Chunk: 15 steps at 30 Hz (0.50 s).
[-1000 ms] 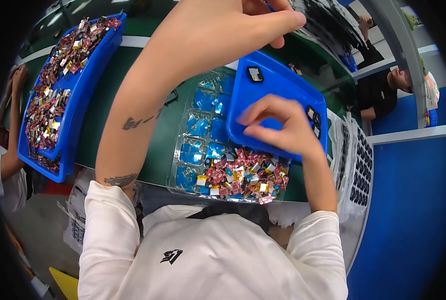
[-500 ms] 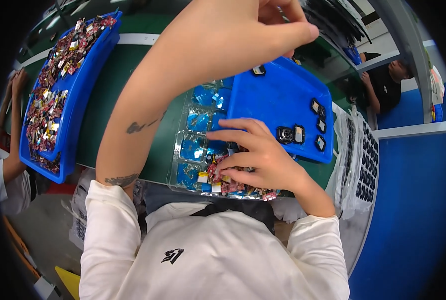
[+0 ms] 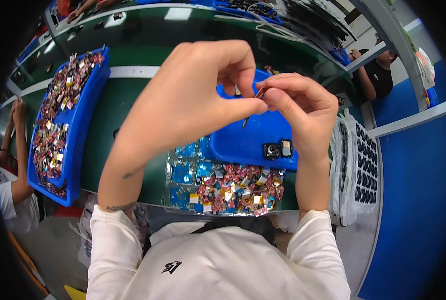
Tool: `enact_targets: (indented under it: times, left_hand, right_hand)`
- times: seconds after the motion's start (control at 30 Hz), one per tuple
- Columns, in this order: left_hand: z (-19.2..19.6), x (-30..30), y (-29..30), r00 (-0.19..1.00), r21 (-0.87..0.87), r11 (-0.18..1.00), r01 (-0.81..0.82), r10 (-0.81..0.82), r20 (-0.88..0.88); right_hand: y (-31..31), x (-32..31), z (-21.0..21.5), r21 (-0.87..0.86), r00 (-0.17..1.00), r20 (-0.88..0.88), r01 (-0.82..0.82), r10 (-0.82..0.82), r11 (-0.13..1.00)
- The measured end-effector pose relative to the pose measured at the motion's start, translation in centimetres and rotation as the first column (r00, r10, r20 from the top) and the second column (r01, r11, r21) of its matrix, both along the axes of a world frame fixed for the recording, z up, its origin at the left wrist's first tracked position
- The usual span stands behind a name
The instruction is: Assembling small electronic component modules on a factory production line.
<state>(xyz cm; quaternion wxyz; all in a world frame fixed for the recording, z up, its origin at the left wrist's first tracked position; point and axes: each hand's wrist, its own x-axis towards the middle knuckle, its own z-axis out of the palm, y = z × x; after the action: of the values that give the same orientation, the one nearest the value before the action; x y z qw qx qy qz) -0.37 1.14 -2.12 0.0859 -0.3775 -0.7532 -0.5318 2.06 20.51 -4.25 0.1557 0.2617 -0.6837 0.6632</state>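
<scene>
In front of me, above the blue tray, both hands meet. My right hand pinches a small red circuit board between thumb and fingers. My left hand is curled, its thumb tip against the board's near side; whatever its fingers grip is hidden. A small dark piece hangs below the left thumb, and I cannot tell what it joins to. Beneath the hands, a clear plastic tray with square pockets bears a heap of red circuit boards with silver and yellow parts.
Black square devices lie in the blue tray. At the left stands a long blue bin full of similar boards. Sheets of black parts lie at the right. Other people's arms show at the left; another person sits far right.
My right hand has risen from the heap with a red board, uncovering the heap. My left hand has come down and nearer to meet it. The view has shifted.
</scene>
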Motion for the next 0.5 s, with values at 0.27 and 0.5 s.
enact_targets:
  times: [0.27, 0.5]
  left_hand:
    - [-0.2, 0.2, 1.7, 0.97, 0.011, 0.995, 0.1, -0.095, -0.222]
    - [-1.3, -1.2, 2.2, 0.996, 0.047, 0.999, -0.027, 0.031, -0.078]
  right_hand:
    - [1.6, -0.5, 0.7, -0.118, 0.973, 0.21, -0.069, 0.093, 0.991]
    - [1.6, 0.0, 1.0, 0.353, 0.883, -0.385, 0.409, -0.267, 0.842]
